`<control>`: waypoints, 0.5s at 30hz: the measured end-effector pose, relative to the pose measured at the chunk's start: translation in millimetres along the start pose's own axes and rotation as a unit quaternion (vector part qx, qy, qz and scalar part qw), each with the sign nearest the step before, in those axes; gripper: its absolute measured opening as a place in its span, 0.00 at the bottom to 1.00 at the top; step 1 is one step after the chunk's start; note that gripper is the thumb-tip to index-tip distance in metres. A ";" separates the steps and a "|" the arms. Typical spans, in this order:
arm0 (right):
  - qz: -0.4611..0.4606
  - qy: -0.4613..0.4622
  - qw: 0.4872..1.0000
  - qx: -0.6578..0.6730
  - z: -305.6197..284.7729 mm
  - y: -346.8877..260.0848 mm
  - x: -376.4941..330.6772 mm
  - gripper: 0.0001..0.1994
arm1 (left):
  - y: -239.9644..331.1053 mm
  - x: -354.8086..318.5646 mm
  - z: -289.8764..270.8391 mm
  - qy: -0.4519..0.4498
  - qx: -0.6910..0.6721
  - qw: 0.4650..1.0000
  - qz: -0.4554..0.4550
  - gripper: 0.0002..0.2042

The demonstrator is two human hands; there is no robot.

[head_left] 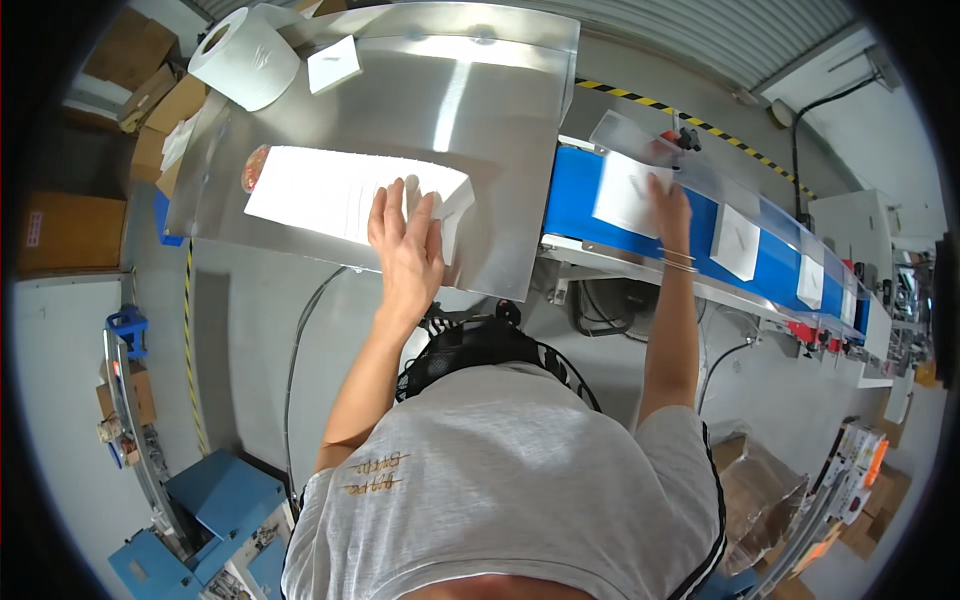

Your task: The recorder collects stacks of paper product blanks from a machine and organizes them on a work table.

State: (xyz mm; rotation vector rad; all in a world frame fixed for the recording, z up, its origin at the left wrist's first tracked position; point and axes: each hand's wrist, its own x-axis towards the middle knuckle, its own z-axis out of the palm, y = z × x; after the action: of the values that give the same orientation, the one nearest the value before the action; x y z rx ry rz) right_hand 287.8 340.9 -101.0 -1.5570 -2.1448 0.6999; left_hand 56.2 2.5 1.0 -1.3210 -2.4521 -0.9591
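A long row of white square cards or flat packets (320, 190), packed side by side, lies on the steel table (400, 100). My left hand (408, 240) rests on the right end of this row, fingers apart, where the last pieces lean away. Over the blue conveyor belt (573, 190), my right hand (672, 212) has its fingers at the right edge of a white square packet (625, 195). Both are slightly blurred, and the thumb is hard to see. Farther along the belt lie more white packets (735, 243). A reddish round object (255, 168) sits against the row's left end.
A large white roll (245, 60) and a single white packet (333, 65) stand at the table's far left. Clear plastic guards (770, 220) line the belt's far side. Cardboard boxes (70, 232) are at the left; a black cable (292, 370) hangs below the table.
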 end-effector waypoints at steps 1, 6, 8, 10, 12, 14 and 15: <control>-0.008 0.046 0.996 -0.070 -2.3 13.3 5.9 0.32 | 0.9 1.2 0.1 -0.001 0.003 1.000 0.004 0.17; -0.200 0.172 0.956 -0.128 -14.2 -73.0 -42.0 0.24 | 3.2 0.3 -1.8 -0.009 -0.011 1.000 -0.005 0.19; -0.310 -0.048 0.947 0.062 2.4 -115.3 -57.6 0.25 | 1.3 0.0 -2.4 -0.005 -0.012 1.000 -0.001 0.18; -0.269 -0.296 0.889 0.224 17.9 -175.5 -86.1 0.24 | -1.5 -0.2 -3.1 -0.019 -0.012 1.000 0.012 0.16; -0.330 -0.347 0.843 0.243 40.5 -192.5 -91.9 0.22 | 0.8 3.6 -4.0 -0.022 -0.016 0.999 0.017 0.15; -0.382 -0.330 0.826 0.252 51.4 -193.1 -88.4 0.19 | 0.8 3.1 -5.3 -0.025 -0.019 0.999 0.018 0.13; -0.275 -0.390 0.827 0.297 45.4 -184.3 -87.9 0.17 | 0.4 2.7 -5.7 -0.023 -0.013 1.000 0.004 0.13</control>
State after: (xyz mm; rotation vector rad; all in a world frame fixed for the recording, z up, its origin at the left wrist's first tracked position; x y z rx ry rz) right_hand 148.8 202.7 -27.9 -0.2751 -2.3371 1.7658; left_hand 54.2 1.0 6.7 -1.3759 -2.4731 -0.9725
